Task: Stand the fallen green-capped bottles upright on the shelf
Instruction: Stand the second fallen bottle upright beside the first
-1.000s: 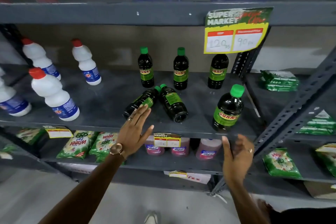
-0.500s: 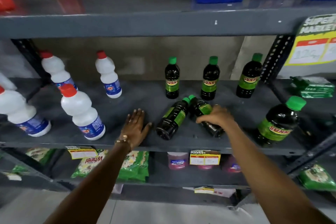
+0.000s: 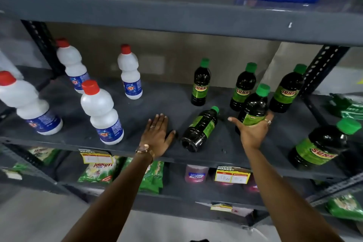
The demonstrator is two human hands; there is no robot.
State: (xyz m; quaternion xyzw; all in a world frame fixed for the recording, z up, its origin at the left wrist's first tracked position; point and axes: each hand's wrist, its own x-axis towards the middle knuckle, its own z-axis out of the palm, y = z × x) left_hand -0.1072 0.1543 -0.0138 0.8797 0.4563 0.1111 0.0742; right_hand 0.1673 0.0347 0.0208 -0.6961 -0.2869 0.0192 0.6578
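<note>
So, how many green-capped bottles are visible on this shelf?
6: three upright at the back, one in the right hand, one fallen, one front right. More may be out of frame.

Bare shelf (image 3: 157, 102) between bottle groups

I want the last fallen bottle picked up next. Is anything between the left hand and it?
Nothing visible. The left hand lies flat on the shelf just left of the fallen bottle, with only bare shelf between. The right hand holds another bottle further right.
</note>
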